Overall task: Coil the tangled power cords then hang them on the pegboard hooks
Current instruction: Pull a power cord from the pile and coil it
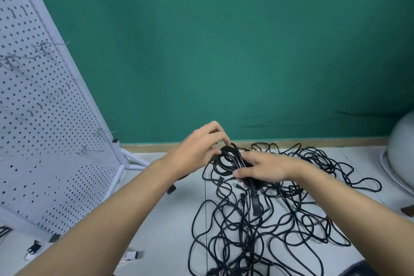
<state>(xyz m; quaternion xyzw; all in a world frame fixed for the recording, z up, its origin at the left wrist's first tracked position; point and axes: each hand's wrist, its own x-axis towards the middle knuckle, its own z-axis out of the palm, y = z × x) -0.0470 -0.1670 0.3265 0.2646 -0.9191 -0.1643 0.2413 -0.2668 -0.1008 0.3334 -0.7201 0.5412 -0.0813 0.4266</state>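
Centrally, above the far part of the white floor (170, 219), a small coil of black power cord (226, 160) is held between both hands. The left hand (197, 150) is curled over the coil's far-left side, with its fingertips bent down onto the loops. The right hand (264, 169) is closed on the coil's near-right side, where the loops are pinched between thumb and fingers. A black plug (256, 205) is seen hanging from the coil just below the right hand.

The tangled cords (291, 231) are spread in loose black loops over the floor beneath and to the right of the hands, from the far edge by the wooden skirting (313, 142) down to the near edge.

A white pegboard (44, 119) is stood on its frame at the left edge, tilted in this view, and metal hooks (51, 44) are fixed to it. A green backdrop (224, 51) is hung behind. A pale rounded object (403, 152) is partly seen at the right edge, and small clips (132, 255) are scattered at the near-left corner.
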